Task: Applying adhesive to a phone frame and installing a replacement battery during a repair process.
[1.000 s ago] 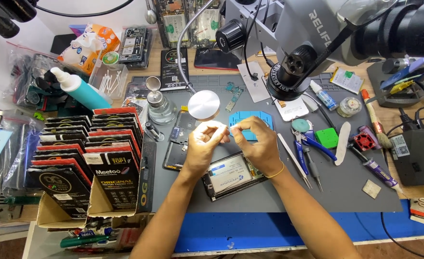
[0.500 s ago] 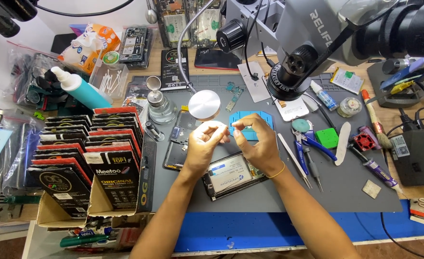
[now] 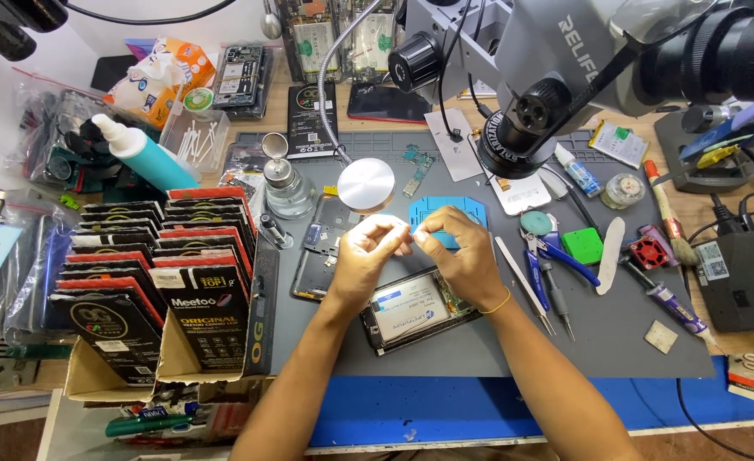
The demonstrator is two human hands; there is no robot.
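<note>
Both hands meet over the grey surface point(image 3: 616, 341): the left hand point(image 3: 364, 256) and right hand point(image 3: 462, 256) pinch a small white strip point(image 3: 391, 224) between their fingertips, fingers closed narrowly on it. Just beneath them lies an opened phone point(image 3: 415, 309). Tweezers point(image 3: 522, 283) and blue-handled pliers point(image 3: 556, 256) rest right of the right hand.

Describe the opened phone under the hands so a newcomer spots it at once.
On the grey work mat, look directly below both hands, left hand and right hand. The opened phone lies tilted there, showing a white-labelled battery, unlike the bare dark frame beside it.
</note>
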